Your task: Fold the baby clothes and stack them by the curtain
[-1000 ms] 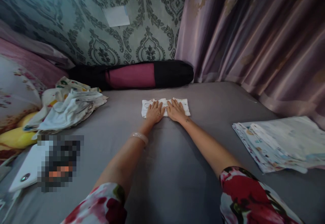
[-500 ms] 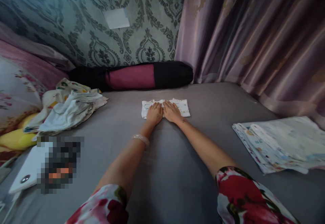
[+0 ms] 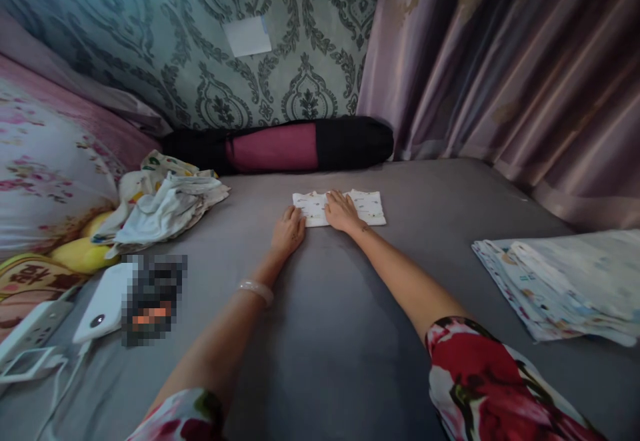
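Cloth [image 3: 369,207], white with a small print, lies as a flat, seemingly folded oblong on the grey bed [image 3: 320,341], short of the black and pink roll [image 3: 273,149]. The right hand [image 3: 341,212] rests palm down near its middle, fingers extended and close together, gripping nothing. The left hand [image 3: 289,229] is at its near left corner with fingers bent; whether they pinch the edge cannot be told.

It looks light, soft and limp, with little to break. Being thin, it probably creases or slides if pushed, and its layers may part if only the top one is caught. The short ends look like the best hold: fingers slipped under all the layers, thumbs above, both sides raised together. A flat palm at the centre should steady it.

A loose pile [image 3: 165,211] lies to the left, a flatter stack [image 3: 575,281] to the right.
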The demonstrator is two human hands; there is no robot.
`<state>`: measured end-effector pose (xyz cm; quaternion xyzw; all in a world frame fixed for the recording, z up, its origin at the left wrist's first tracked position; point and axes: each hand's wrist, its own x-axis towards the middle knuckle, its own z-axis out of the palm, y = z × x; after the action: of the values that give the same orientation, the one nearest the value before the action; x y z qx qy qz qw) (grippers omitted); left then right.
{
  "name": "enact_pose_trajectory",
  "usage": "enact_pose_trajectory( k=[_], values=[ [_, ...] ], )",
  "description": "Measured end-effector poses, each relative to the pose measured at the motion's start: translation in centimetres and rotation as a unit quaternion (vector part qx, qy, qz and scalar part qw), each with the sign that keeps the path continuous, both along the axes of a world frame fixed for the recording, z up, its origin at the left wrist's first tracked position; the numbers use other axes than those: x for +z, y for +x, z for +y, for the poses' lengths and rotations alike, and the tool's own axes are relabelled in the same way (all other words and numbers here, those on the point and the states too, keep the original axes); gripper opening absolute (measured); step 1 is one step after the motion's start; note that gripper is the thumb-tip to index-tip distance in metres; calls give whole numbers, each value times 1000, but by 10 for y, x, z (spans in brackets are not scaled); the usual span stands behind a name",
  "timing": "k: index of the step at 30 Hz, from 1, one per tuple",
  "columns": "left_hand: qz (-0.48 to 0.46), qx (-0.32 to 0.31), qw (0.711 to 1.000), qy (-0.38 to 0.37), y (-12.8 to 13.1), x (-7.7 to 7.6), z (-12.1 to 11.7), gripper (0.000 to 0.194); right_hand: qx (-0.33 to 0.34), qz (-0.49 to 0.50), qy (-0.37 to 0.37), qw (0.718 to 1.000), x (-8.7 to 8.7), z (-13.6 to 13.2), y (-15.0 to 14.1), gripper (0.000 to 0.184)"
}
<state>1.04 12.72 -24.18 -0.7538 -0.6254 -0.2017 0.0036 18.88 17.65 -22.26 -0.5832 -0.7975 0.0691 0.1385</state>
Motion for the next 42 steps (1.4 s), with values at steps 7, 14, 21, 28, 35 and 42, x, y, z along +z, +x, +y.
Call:
enact_pose_trajectory(
  k=[7, 14, 21, 28, 35, 42],
  values=[
    [-52, 22, 998, 2, 0, -5, 2, 27, -14, 5, 54, 998, -19, -4, -16, 52],
    [-57, 66, 996, 7, -3, -5, 6, 27, -19, -17, 56, 998, -21, -2, -15, 51],
    [-97, 137, 986, -21, -7, -5, 11, 31, -6, -37, 21, 999, -4, -1, -32, 52],
    [-145, 142, 979, -10, -12, -11, 13, 37, 12, -40, 51, 998, -15, -6, -44, 54],
    [-163, 146, 976, 6, -12, -13, 14, 38, 10, -49, 49, 998, -16, -7, -43, 53],
    [-180, 151, 972, 2, -12, -11, 14, 38, 22, -36, 21, 999, -6, -3, -59, 53]
  ],
)
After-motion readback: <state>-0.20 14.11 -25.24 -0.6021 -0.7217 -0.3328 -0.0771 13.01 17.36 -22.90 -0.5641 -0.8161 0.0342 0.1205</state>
